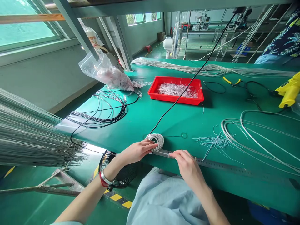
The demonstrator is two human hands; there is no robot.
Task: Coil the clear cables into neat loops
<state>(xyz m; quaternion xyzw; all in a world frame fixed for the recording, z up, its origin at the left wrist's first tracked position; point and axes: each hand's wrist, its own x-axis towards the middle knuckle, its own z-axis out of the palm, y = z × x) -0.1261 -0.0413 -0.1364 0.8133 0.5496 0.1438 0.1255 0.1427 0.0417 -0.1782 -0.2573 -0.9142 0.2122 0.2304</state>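
While the left hand (137,152) cups a coil of white wire (155,141), standing on edge at the bench (140,122) rim, the right hand (187,165) lies curled on a steel ruler (217,164), its grip unclear, the ruler's long axis following the rim. One coil is wound; loose white wires (217,142) lie beyond, then a red tray (175,90) of cut wire.

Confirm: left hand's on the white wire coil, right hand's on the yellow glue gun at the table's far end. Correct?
No. The head view shows the right hand on the steel ruler, not the yellow glue gun. The left hand is on the white wire coil, as you said.
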